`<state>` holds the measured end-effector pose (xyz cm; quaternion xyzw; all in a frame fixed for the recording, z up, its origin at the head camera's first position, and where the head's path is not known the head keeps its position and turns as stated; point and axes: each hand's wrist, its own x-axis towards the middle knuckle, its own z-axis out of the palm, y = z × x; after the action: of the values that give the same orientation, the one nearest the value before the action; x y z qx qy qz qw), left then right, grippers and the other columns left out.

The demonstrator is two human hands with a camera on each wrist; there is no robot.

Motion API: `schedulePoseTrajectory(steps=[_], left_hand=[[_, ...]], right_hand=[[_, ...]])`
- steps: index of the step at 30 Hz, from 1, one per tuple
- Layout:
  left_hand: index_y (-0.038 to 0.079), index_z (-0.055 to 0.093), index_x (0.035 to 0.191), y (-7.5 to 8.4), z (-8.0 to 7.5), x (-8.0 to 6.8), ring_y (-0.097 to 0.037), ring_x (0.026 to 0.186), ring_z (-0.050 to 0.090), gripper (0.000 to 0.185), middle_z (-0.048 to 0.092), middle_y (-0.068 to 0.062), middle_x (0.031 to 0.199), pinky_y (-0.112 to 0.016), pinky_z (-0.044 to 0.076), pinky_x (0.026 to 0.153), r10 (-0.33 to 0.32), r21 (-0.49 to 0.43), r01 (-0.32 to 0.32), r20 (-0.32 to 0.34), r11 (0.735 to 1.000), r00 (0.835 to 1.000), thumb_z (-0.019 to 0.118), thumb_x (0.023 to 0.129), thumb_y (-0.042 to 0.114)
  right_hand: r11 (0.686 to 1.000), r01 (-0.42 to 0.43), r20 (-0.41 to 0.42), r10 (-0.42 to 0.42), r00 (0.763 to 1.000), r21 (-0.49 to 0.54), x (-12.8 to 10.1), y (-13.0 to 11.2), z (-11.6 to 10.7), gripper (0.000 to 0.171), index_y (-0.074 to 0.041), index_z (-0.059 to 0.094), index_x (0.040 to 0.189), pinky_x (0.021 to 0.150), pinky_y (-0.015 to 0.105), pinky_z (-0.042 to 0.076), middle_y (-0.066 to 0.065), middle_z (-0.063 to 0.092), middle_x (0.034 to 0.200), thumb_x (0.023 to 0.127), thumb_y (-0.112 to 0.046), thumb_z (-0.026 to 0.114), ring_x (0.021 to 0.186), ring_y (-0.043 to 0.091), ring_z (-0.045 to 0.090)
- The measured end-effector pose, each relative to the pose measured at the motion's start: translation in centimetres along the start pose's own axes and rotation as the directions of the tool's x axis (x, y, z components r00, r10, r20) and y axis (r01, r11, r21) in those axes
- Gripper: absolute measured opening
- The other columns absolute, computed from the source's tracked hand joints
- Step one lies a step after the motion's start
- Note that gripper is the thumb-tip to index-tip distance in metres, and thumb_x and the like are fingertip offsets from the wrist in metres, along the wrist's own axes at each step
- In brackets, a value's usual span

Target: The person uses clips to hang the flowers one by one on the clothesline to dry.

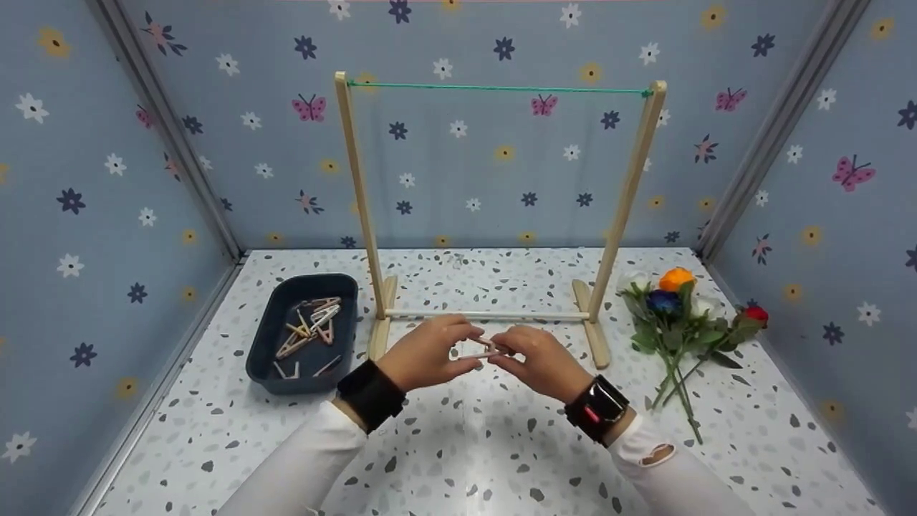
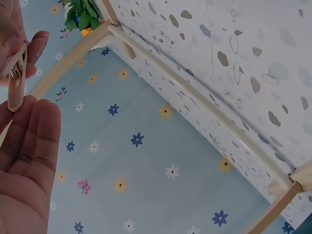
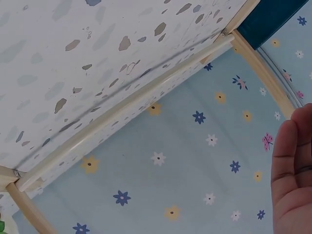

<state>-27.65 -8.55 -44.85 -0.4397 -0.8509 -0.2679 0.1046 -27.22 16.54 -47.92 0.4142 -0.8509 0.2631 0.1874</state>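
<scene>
Both hands meet in front of a wooden drying rack [image 1: 358, 193], low over the speckled table. A small wooden clothespin [image 1: 483, 350] lies between them. My left hand [image 1: 469, 344] pinches one end and my right hand [image 1: 505, 351] pinches the other. In the left wrist view the clothespin [image 2: 17, 80] stands upright between fingertips, above the left hand's fingers [image 2: 34, 146]. The right wrist view shows only the right hand's fingers [image 3: 292, 185] at the edge; the clothespin is hidden there. A green string [image 1: 501, 89] spans the rack's top, with nothing hanging on it.
A dark blue tray [image 1: 261, 337] with several clothespins [image 1: 311, 326] sits left of the rack. A bunch of artificial flowers [image 1: 673, 315] lies to its right. The rack's lower bar [image 1: 487, 315] runs just behind the hands. Patterned walls close in three sides.
</scene>
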Motion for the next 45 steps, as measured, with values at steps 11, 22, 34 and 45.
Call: schedulePoseTrajectory(steps=[11, 22, 34, 45], left_hand=[[0.003, 0.078, 0.118, 0.1, -0.1, 0.0, -0.025, 0.1, 0.075, 0.025, 0.078, -0.011, 0.11, -0.039, 0.063, 0.089, 0.051, 0.08, -0.05, -0.006, 0.995, 0.999, 0.082, 0.097, 0.016], [0.0, 0.077, 0.117, -0.8, -0.6, -0.6, -0.027, 0.093, 0.075, 0.023, 0.078, -0.012, 0.104, -0.042, 0.063, 0.085, -0.016, 0.042, 0.018, -0.051, 0.999, 0.999, 0.08, 0.099, 0.013], [0.001, 0.078, 0.112, -2.0, -1.5, -1.3, -0.025, 0.083, 0.071, 0.018, 0.075, -0.011, 0.093, -0.04, 0.061, 0.077, -0.068, 0.014, 0.07, -0.126, 0.997, 0.99, 0.081, 0.098, 0.012], [-0.001, 0.078, 0.112, -2.7, -1.7, -1.8, -0.028, 0.087, 0.072, 0.019, 0.077, -0.014, 0.096, -0.04, 0.062, 0.078, -0.12, 0.006, 0.122, -0.14, 0.993, 0.983, 0.082, 0.097, 0.01]], right_hand=[[1.0, 0.013, -0.021, -0.013, 1.0, -0.005, -0.1, 0.0, -0.1, 0.015, -0.006, 0.077, 0.111, 0.075, 0.034, 0.06, 0.005, 0.075, 0.092, 0.099, -0.014, 0.081, 0.082, 0.018, 0.071], [1.0, 0.004, -0.098, -0.006, 0.995, -0.024, -1.6, 1.9, -2.0, 0.025, -0.004, 0.078, 0.112, 0.073, 0.036, 0.06, 0.007, 0.074, 0.092, 0.093, -0.015, 0.088, 0.082, 0.022, 0.071], [0.923, -0.315, 0.066, 0.336, 0.939, -0.219, -6.2, 8.3, -7.6, 0.015, -0.002, 0.08, 0.108, 0.074, 0.042, 0.06, 0.011, 0.076, 0.092, 0.096, -0.012, 0.082, 0.082, 0.023, 0.069], [0.828, -0.397, 0.367, 0.539, 0.758, -0.395, -11.7, 12.9, -10.5, 0.024, 0.0, 0.082, 0.104, 0.085, 0.057, 0.063, 0.018, 0.08, 0.102, 0.085, 0.01, 0.071, 0.096, 0.04, 0.076]])
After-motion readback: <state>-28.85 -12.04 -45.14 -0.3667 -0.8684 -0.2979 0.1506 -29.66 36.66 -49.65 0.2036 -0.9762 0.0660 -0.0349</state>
